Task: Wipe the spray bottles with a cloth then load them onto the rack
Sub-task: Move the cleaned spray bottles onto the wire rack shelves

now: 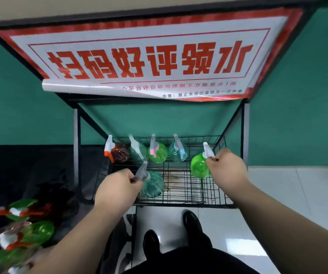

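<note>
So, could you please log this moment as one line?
phase: loading | left hand: grips teal bottle by sprayer | right hand: grips green bottle by sprayer | rack basket: four bottles in back row

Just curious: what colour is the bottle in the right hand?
The bottle in the right hand is bright green, seen in the head view.

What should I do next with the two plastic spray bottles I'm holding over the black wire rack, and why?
Probably set the translucent green spray bottle in your right hand down on the black wire rack: it hangs right of the four bottles in the back row, where the wire is bare. The clear bluish bottle in your left hand can follow.
</note>
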